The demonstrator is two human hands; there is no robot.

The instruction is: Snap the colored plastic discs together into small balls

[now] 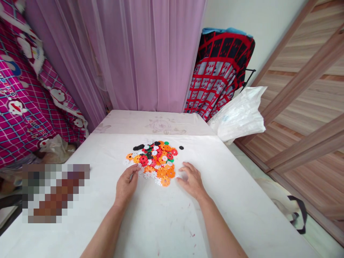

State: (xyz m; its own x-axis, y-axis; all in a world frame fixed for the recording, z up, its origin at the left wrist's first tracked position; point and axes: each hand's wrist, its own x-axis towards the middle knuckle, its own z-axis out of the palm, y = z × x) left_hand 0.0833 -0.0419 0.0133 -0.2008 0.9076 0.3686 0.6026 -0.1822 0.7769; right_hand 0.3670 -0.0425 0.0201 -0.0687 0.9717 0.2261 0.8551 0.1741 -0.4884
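Observation:
A loose pile of flower-shaped plastic discs in orange, red, white, black and green lies on the white table. An orange disc forms the near edge of the pile, and a single black disc lies apart at its right. My left hand rests at the pile's near left side, thumb and fingers close together; whether something is between them is too small to tell. On the right side, my right hand is curved with its fingers apart and holds nothing, its fingertips beside the discs.
A patterned cloth strip covers the table's far end, before a purple curtain. A white plastic bag is at the far right corner. Pink checked fabric hangs at the left; a blurred patch covers the left edge.

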